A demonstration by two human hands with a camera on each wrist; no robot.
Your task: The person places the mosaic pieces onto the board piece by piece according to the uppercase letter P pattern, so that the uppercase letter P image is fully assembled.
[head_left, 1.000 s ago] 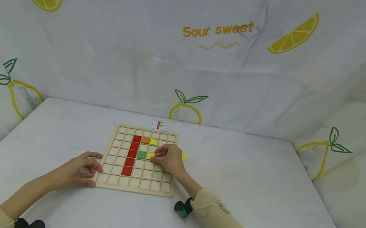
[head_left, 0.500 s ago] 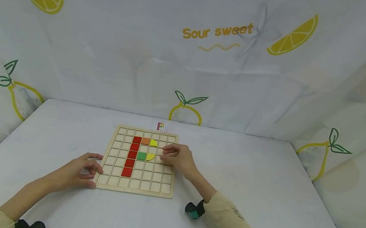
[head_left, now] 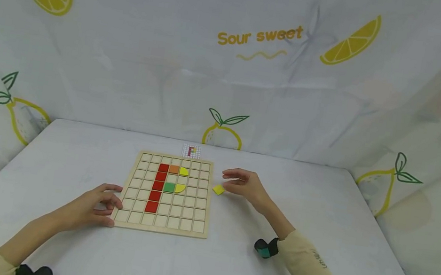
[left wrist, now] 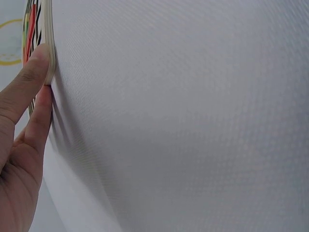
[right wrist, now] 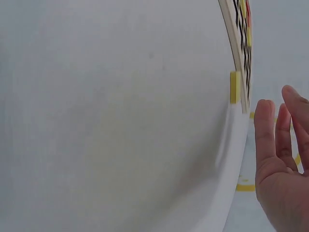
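Note:
A wooden grid board lies on the white table. It bears a column of red square tiles, an orange tile, a green tile and two rounded yellow tiles, one higher and one lower. My left hand holds the board's near left corner, thumb and fingertips at its edges. A loose yellow square tile lies just off the board's right side. Close beside it, my right hand hovers with loosely bent fingers and nothing in them; the right wrist view shows the tile apart from the fingers.
Behind the board lies a small printed card with a coloured grid pattern. A white cloth with printed lemons hangs at the table's back edge. Bare tabletop stretches to the right.
My right hand has left the lower rounded yellow tile on the board and moved right, off the board to beside the loose yellow square. My left hand has stayed at the corner.

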